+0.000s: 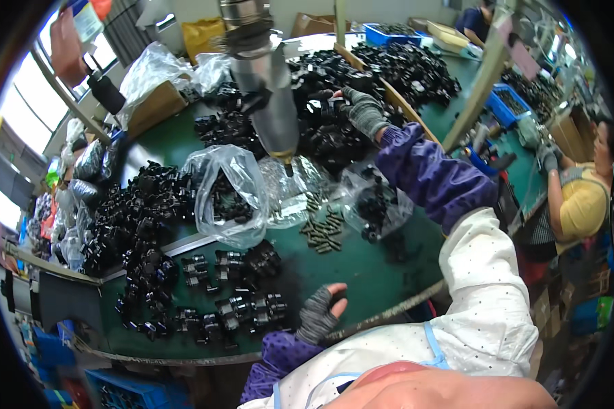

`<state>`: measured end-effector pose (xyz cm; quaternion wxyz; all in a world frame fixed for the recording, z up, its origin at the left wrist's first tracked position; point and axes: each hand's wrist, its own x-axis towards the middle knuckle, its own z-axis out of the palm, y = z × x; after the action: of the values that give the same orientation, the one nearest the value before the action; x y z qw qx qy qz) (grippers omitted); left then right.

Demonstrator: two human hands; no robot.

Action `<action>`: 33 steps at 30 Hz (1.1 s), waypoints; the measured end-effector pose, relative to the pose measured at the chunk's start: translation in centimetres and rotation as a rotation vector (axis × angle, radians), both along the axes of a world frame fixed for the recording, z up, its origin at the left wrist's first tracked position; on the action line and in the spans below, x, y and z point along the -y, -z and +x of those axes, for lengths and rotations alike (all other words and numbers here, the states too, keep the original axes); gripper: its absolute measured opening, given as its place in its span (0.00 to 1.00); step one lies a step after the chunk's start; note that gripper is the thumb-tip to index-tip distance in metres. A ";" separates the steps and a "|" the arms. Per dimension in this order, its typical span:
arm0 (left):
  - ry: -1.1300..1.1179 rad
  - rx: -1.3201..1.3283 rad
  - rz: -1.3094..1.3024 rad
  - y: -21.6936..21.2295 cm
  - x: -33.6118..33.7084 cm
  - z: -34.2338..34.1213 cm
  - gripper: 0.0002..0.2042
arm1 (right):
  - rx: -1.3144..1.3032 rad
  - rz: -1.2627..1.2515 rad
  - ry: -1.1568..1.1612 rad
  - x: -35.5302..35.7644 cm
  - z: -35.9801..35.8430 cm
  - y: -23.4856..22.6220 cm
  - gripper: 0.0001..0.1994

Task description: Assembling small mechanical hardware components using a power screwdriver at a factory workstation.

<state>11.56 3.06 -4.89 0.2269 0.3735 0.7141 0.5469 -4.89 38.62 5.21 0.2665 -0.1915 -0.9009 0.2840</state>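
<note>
My left hand (320,315), in a grey fingerless glove and purple sleeve, rests over the near edge of the green table (382,286). Its finger and thumb are apart, with nothing between them. My right hand (363,112), gloved alike, reaches far across to the heap of black plastic parts (314,136). Its fingers are bent onto a shiny black part (325,106), partly hidden by the glove. Left of my left hand stand rows of paired black parts (232,310). Small brass-coloured pins (323,228) lie in a pile at the middle.
A metal driver-like tool (273,109) hangs over the table. Open clear bags (232,198) hold black parts, and another bag (375,201) lies to the right. A wooden divider (409,112) crosses the far heap. At right sits a co-worker in yellow (583,204) by blue trays (508,105).
</note>
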 end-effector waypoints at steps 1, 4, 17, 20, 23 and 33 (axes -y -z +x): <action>-0.008 0.015 -0.004 0.2 0.1 -0.2 0.15 | -0.002 0.007 -0.028 0.3 -1.8 -0.2 0.09; -0.012 0.093 -0.034 -0.3 0.4 -0.8 0.13 | -0.105 0.101 0.148 1.9 -7.4 1.0 0.10; -0.091 0.180 0.050 0.8 0.6 -1.8 0.12 | -0.298 -0.028 0.096 2.9 -17.6 6.7 0.10; 0.034 0.183 0.000 0.1 0.4 -2.3 0.13 | -0.278 0.000 0.129 0.5 -16.5 6.1 0.11; 0.048 0.188 0.041 0.2 0.4 -2.1 0.13 | -0.232 0.031 0.075 -0.4 -15.9 6.3 0.12; -0.443 -0.920 -0.304 -6.9 3.4 -3.4 0.19 | -0.100 0.006 -0.552 -8.5 -5.3 8.8 0.16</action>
<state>8.19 -0.31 2.03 -0.1794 0.3779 0.8727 0.2518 -10.21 47.10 -3.54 0.2237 0.0764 -0.9056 0.3522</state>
